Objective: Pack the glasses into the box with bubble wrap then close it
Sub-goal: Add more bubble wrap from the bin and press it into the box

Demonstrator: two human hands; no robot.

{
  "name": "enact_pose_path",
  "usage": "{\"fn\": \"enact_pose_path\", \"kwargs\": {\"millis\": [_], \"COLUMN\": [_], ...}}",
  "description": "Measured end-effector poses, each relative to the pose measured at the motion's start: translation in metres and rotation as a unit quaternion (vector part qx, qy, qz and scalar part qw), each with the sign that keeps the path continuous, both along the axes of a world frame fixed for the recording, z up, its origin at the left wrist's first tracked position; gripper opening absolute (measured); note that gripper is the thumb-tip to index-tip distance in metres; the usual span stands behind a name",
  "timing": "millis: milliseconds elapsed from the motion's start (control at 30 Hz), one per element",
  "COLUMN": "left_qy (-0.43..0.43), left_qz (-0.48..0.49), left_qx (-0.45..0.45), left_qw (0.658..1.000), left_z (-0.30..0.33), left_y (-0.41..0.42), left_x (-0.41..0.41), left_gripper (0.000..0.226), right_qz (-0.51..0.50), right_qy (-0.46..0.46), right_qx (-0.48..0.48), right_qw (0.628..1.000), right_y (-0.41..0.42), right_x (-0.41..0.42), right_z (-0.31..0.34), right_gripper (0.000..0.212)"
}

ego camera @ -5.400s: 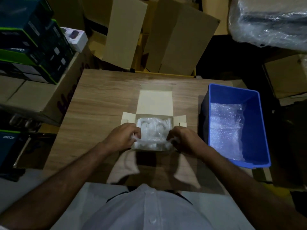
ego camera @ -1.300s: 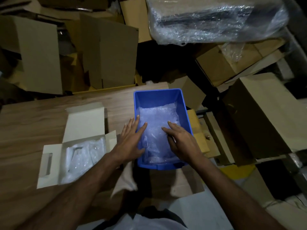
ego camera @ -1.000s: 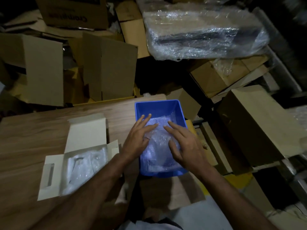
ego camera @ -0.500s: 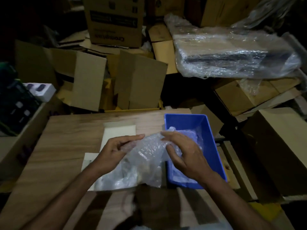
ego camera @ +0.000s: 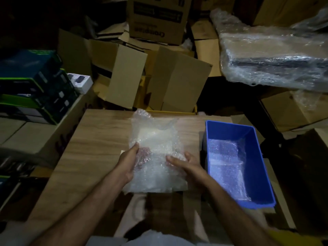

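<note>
Your left hand (ego camera: 130, 161) and right hand (ego camera: 186, 163) grip the bubble wrap (ego camera: 154, 148) mid-table (ego camera: 92, 139) | blue bin (ego camera: 255, 139) close right | cartons (ego camera: 177, 80) behind.

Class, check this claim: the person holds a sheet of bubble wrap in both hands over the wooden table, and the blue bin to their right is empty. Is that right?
Not quite. The blue bin is not empty: the head view shows more bubble wrap lying in its bottom. The rest stands: the left hand and right hand hold the sheet of bubble wrap over the wooden table.
</note>
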State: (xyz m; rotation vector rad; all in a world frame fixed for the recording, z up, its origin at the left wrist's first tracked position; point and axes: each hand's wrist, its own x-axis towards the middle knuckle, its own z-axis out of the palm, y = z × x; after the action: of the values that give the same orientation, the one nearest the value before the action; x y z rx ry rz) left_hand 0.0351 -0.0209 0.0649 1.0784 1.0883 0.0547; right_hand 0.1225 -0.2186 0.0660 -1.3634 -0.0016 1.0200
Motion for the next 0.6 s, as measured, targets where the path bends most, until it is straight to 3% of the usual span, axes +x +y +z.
{"fn": "enact_pose_path", "kwargs": {"millis": [167,233,300,367,467,533,600], "left_qy": [0.018,-0.005,-0.042,-0.086,-0.140,-0.142,-0.100], "left_qz": [-0.044,-0.050,-0.060,-0.103,-0.193,-0.263,-0.328], "left_qx": [0.086,0.107,0.121,0.113,0.081,0.105,0.186], "left_qw": [0.995,0.993,0.990,0.985,0.968,0.948,0.921], "left_z": [-0.001,0.002,0.006,0.015,0.023,0.024,0.023], "left_y": [0.012,0.019,0.027,0.033,0.046,0.052,0.054], "left_x": [-0.008,-0.011,-0.016,-0.024,-0.034,-0.039,-0.039], "left_gripper": [0.034,0.030,0.041,0.060,0.057,0.060,0.071], "right_qz": [-0.093,-0.078,-0.047,-0.016,0.037,0.077,0.116], "right_qy": [-0.106,-0.185,-0.251,-0.274,-0.300,-0.354,-0.405], "right_qx": [-0.015,-0.017,-0.016,-0.025,-0.097,-0.154,-0.207], "right_qw": [0.990,0.979,0.967,0.961,0.948,0.919,0.883], "right_y": [0.014,0.013,0.010,0.009,0.008,0.010,0.012], "right_x": [-0.008,-0.007,-0.008,-0.004,0.005,0.009,0.011], "right_z": [0.001,0.005,0.009,0.013,0.016,0.018,0.017], "right_gripper": [0.058,0.064,0.072,0.066,0.072,0.080,0.075]}}
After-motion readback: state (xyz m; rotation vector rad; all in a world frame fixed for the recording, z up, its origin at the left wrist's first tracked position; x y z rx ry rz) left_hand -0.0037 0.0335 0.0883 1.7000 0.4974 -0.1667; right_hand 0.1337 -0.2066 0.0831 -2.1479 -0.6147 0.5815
